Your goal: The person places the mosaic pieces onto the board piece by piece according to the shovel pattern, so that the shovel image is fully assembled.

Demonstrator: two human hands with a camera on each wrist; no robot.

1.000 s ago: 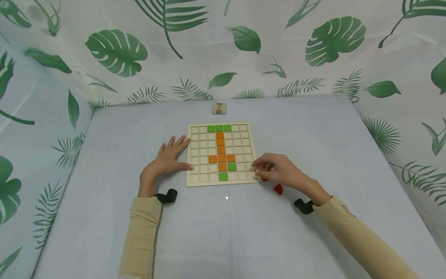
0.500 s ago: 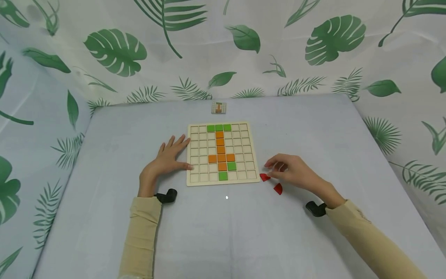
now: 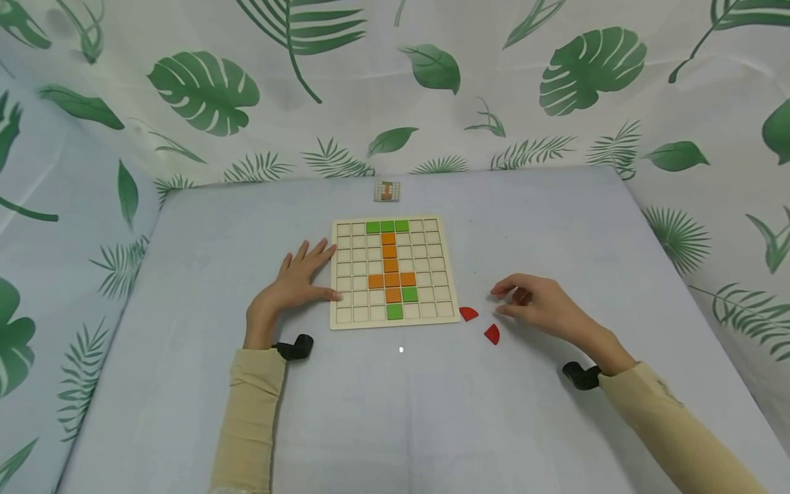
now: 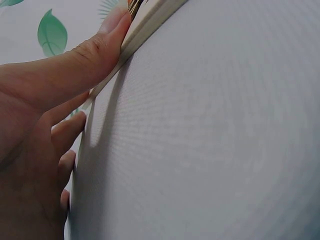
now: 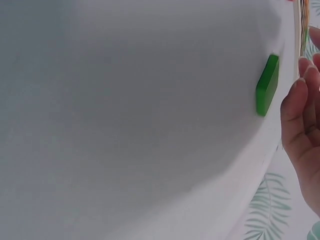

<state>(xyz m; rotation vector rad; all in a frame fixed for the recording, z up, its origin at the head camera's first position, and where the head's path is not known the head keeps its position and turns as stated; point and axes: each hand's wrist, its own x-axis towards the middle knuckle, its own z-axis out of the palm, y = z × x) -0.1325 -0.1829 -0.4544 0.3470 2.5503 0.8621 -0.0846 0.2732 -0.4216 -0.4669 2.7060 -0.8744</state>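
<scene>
On the table lies a square wooden grid board (image 3: pixel 432 262) with several orange tiles (image 3: pixel 390 252) and several green tiles (image 3: pixel 394 311) set in its cells. Fingers spread, my left hand (image 3: pixel 290 280) rests against the board's left edge; its thumb (image 4: pixel 95 52) touches the rim in the left wrist view. To the right of the board, my right hand (image 3: pixel 540 302) has bent fingers, thumb and index apart, with nothing seen between them. Near its fingertips in the right wrist view is a loose green block (image 5: pixel 268 86), not visible in the head view.
Two red quarter-round pieces lie by the board's lower right corner, one red piece (image 3: pixel 468 313) beside the edge and another red piece (image 3: pixel 492 334) nearer me. A small pattern card (image 3: pixel 387 191) lies behind the board. Leaf-printed cloth (image 3: pixel 395 82) rises at the back.
My right hand has moved rightward from the board's right edge, uncovering the red pieces. The left hand and the tiles on the board have stayed put.
</scene>
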